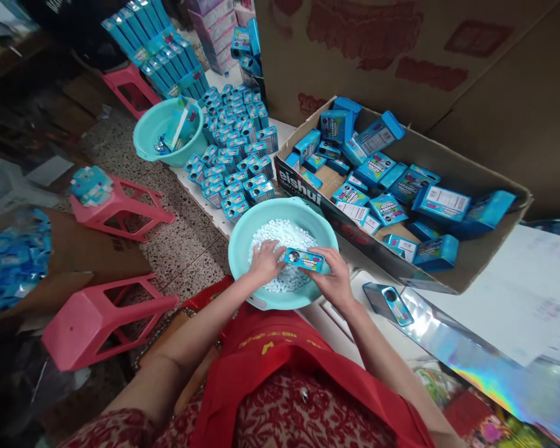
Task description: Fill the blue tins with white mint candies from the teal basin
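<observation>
A turquoise basin (239,274) holds many small white pieces (284,233). Over it, a small blue box (310,260) with a round opening at its left end lies in the grip of my right hand (333,277), fingers along its right part. My left hand (265,262) is at the box's left end, above the white pieces, fingers bent downward; whether its fingertips hold any pieces is hidden. Another blue box (389,303) rests on the table to the right of the basin.
Right of the basin, an open cardboard tray (476,274) holds jumbled blue boxes. Rows of upright blue boxes (236,155) stand behind the basin, beside a second turquoise basin (142,134). Pink stools (86,317) are at the left.
</observation>
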`<state>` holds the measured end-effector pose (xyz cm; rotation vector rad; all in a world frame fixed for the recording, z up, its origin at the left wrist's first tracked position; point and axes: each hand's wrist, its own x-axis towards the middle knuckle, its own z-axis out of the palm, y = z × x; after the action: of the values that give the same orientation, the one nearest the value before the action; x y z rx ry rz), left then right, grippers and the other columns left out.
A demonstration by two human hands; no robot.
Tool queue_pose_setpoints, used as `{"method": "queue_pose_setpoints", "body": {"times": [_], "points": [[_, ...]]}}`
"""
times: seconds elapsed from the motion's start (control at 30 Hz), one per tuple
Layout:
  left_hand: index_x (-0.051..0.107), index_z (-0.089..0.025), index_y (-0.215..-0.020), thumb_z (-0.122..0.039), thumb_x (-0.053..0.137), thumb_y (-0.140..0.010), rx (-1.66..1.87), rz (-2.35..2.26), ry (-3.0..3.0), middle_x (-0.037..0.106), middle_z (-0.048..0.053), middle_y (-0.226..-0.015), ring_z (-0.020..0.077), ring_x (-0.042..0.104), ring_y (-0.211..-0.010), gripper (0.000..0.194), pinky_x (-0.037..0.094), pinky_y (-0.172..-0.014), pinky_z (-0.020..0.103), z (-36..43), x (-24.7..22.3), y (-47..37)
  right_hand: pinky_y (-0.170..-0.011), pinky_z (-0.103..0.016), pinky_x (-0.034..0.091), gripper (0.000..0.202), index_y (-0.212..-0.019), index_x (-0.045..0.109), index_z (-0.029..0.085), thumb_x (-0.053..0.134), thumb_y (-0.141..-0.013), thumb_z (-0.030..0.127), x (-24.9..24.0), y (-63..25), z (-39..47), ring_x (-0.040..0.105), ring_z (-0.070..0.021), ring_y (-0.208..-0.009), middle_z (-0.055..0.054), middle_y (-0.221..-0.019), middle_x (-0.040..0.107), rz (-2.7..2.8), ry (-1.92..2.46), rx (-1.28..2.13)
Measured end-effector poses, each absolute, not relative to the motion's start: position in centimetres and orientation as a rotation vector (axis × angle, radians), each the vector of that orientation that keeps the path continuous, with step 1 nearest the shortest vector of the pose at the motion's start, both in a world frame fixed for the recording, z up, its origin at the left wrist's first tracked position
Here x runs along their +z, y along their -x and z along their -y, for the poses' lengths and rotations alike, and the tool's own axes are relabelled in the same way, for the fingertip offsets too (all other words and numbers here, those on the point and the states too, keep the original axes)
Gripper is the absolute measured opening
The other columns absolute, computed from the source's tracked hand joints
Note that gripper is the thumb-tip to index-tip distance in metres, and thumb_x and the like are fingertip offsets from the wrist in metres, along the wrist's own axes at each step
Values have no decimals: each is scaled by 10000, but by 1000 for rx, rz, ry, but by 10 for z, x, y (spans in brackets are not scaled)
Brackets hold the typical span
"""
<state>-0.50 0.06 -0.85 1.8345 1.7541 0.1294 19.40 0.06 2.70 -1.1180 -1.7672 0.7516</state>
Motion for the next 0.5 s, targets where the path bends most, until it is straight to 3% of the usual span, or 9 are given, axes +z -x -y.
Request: {"method": "queue_pose_setpoints", "body": {"times": [0.07,0.1,0.23,0.37,0.5], "points": [[530,-240,-1253,-422,546,-835,-88,-1783,-1909,366,106,-1448,355,283,-1319,457,313,-1022,572,8,-18,-8,-783,-378,506,265,-1023,625,248,700,-776,310,6,-186,2,628,-218,-884,-39,-952,682,1705,1153,698],[517,-239,-1268,-465,532,-835,-157,-1767,-1918,349,117,-1449,368,286,-1305,489,340,-990,581,12,-20,-14,-781,-379,506,263,-1024,623,244,696,-778,305,-2,-183,4,627,-219,-883,-41,-950,679,1677,1173,665],[569,-237,-1198,-515,503,-820,-359,-1560,-1967,464,140,-1282,362,415,-1157,474,430,-860,553,24,-12,-24,-775,-375,501,268,-1029,614,230,687,-781,299,-18,-179,7,615,-218,-881,-49,-944,666,1625,1257,543],[607,-232,-1139,-451,424,-863,-489,-1368,-2002,529,125,-1169,337,473,-1112,397,460,-828,471,31,-3,-14,-775,-365,491,257,-1020,610,217,674,-793,319,-17,-179,8,604,-215,-877,-53,-936,662,1647,1333,506],[624,-205,-1095,-395,409,-861,-587,-1265,-2014,587,124,-1075,289,595,-937,370,477,-768,404,30,-1,0,-770,-362,483,238,-1001,610,216,655,-805,345,-18,-178,7,602,-214,-859,-49,-914,665,1651,1400,502]]}}
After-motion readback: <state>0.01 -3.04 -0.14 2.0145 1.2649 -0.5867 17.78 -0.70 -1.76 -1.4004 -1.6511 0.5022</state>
